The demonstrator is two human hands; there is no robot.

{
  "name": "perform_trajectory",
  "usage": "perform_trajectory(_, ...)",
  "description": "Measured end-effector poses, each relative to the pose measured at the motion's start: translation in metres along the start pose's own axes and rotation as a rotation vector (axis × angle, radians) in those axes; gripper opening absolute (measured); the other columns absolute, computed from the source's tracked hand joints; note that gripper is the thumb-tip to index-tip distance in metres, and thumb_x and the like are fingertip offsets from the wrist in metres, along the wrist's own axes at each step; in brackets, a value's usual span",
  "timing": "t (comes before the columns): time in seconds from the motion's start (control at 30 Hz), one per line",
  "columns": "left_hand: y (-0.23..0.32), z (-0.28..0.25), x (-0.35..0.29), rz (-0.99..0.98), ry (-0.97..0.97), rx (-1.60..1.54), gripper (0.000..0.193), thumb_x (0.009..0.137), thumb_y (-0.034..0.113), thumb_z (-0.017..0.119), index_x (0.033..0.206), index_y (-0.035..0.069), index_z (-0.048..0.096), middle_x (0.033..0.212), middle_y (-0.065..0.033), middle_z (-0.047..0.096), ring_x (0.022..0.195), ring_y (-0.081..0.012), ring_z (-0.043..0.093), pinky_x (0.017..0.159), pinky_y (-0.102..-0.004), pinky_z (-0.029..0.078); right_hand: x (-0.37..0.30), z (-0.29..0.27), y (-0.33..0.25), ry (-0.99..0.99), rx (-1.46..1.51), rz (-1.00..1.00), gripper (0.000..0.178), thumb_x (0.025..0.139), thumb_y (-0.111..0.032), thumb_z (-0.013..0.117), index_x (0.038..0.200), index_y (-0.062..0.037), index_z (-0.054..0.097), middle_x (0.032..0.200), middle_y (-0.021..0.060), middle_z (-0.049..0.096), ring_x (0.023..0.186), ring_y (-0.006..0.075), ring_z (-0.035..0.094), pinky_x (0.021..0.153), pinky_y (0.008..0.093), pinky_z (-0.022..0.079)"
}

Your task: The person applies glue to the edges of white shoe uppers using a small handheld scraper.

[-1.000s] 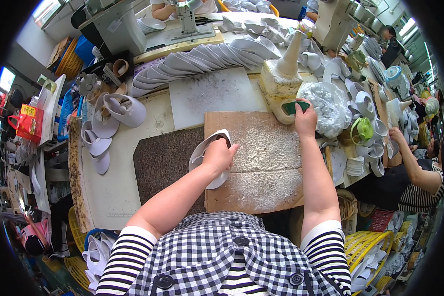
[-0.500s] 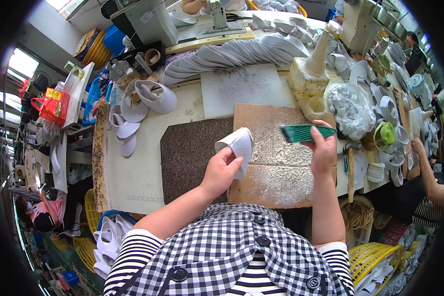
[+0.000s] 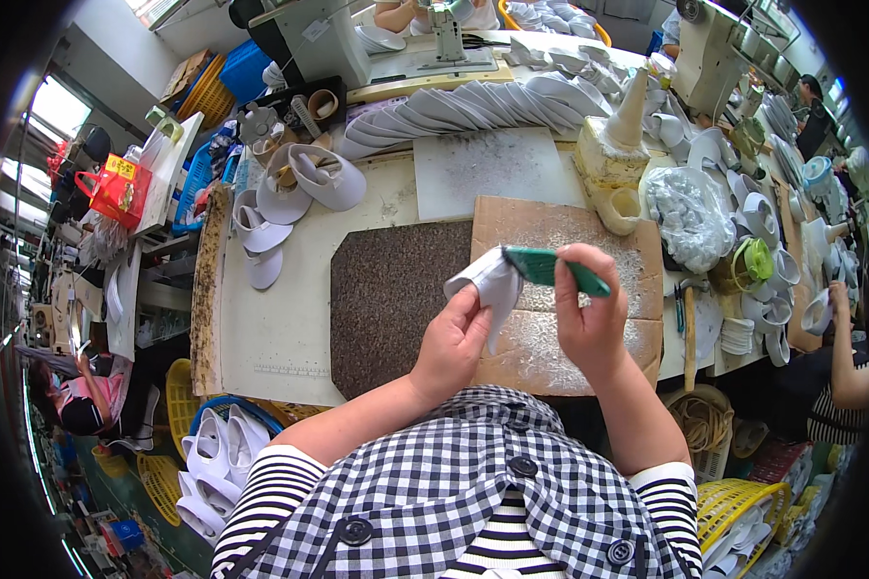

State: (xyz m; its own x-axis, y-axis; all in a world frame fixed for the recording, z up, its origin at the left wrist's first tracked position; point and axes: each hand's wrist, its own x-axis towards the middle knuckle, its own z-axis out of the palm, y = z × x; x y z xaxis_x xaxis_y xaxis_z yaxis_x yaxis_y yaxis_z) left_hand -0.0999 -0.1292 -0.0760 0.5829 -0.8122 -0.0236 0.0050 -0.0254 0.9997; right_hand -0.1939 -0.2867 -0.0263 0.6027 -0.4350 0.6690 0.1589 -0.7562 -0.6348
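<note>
Pinched between thumb and fingers of my left hand (image 3: 451, 343) is a white shoe upper (image 3: 497, 289), held up over the seam of the dark mat and the cardboard. My right hand (image 3: 589, 314) grips a flat green brush (image 3: 543, 266) by its handle. The brush's dark end meets the top edge of the upper; whether the bristles press on it is too small to tell. Underneath lies a brown cardboard sheet (image 3: 512, 224) covered with whitish, crusty residue. Left of it is a speckled dark mat (image 3: 391, 309).
A crusted pot with a tall cone (image 3: 628, 121) stands at the cardboard's far right corner. Beyond the mat runs a row of overlapping white pieces (image 3: 463, 108). Several white uppers (image 3: 328, 179) sit at left. A wooden-handled tool (image 3: 689, 338) and a plastic bag (image 3: 686, 217) lie at right.
My right hand has moved left, bringing the brush from over the cardboard to the upper's top edge. My left hand has shifted slightly right, still holding the upper.
</note>
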Motion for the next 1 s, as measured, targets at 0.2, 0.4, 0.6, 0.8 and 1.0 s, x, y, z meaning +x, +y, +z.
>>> perform_trajectory(0.2,0.019,0.006,0.000,-0.134,-0.025,-0.431,0.042,0.100,0.010,0.041,0.140,0.001,0.032,0.131,-0.0117,0.049,0.120,-0.0197,0.050,0.101,-0.0372,0.044,-0.026,-0.003,-0.007,-0.077,-0.110,-0.181,0.032,0.080,0.009,0.059,0.108,-0.0039,0.050,0.085,0.0141,0.061,0.067,0.0287,0.062,0.057,0.0337,0.050)
perform_trajectory(0.4,0.015,0.005,0.002,-0.238,0.013,-0.441,0.043,0.100,0.011,0.040,0.141,0.004,0.031,0.132,-0.0103,0.049,0.118,-0.0199,0.052,0.100,-0.0375,0.045,-0.022,-0.002,-0.007,0.058,-0.012,-0.033,0.032,0.079,0.009,0.060,0.107,-0.0039,0.049,0.083,0.0142,0.059,0.065,0.0292,0.061,0.056,0.0345,0.048)
perform_trajectory(0.6,0.015,0.003,0.005,-0.313,0.012,-0.567,0.042,0.099,0.012,0.040,0.141,0.005,0.033,0.129,-0.0100,0.051,0.115,-0.0202,0.055,0.097,-0.0385,0.047,-0.030,-0.005,-0.005,-0.126,-0.060,0.017,0.026,0.085,0.005,0.056,0.108,-0.0051,0.047,0.086,0.0151,0.060,0.069,0.0287,0.063,0.059,0.0342,0.050)
perform_trajectory(0.8,0.013,-0.010,0.017,-0.434,-0.154,-0.609,0.046,0.098,0.017,0.036,0.142,0.008,0.032,0.124,-0.0127,0.054,0.110,-0.0212,0.057,0.093,-0.0391,0.047,0.016,0.003,0.014,-0.017,0.248,0.201,0.019,0.089,0.002,0.056,0.107,-0.0039,0.056,0.093,0.0116,0.064,0.079,0.0189,0.065,0.070,0.0287,0.051)
perform_trajectory(1.0,-0.002,-0.025,0.033,-0.493,-0.130,-0.776,0.050,0.096,0.035,0.031,0.137,0.007,0.038,0.119,-0.0117,0.059,0.108,-0.0232,0.060,0.093,-0.0427,0.048,-0.002,0.008,0.029,-0.261,0.213,0.313,0.016,0.088,0.003,0.057,0.102,-0.0048,0.059,0.092,0.0084,0.065,0.080,0.0154,0.064,0.072,0.0262,0.050)
